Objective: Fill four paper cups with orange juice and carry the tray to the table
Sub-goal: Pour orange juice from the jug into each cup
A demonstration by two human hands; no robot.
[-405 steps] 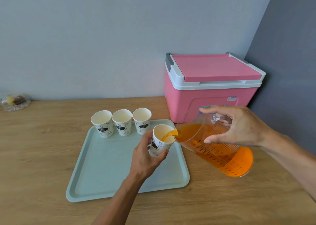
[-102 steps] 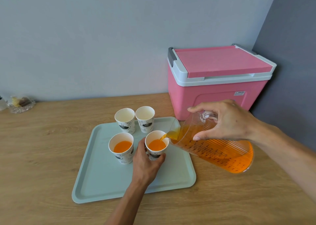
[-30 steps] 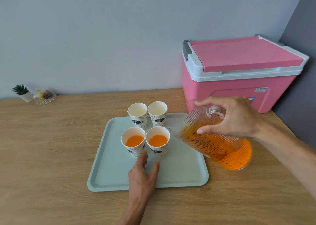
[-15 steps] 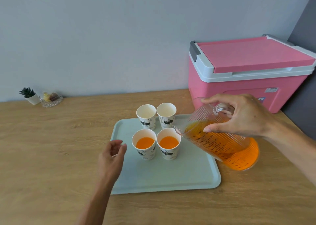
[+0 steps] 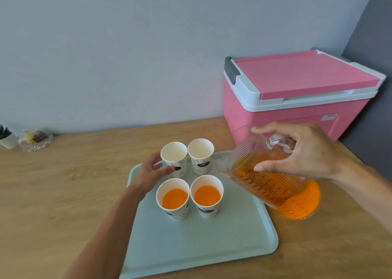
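A pale green tray (image 5: 191,247) lies on the wooden counter with four printed paper cups on it. The two front cups, front-left cup (image 5: 172,199) and front-right cup (image 5: 206,196), hold orange juice. Behind them the back-left cup (image 5: 174,158) and back-right cup (image 5: 200,155) are empty. My left hand (image 5: 151,172) is spread open just left of the back-left cup, fingertips at its side. My right hand (image 5: 297,151) grips the clear ribbed pitcher (image 5: 273,183) of orange juice, tilted with its spout near the back-right cup; nothing is pouring.
A pink cooler box (image 5: 297,96) with a white rim stands at the back right against the wall. At the far left are a small potted plant (image 5: 6,136) and a glass dish (image 5: 36,139). A dark wall closes the right side.
My left hand has moved from beside the tray's left edge forward to the back-left cup. The pitcher stays tilted in my right hand, spout now nearer the back-right cup.
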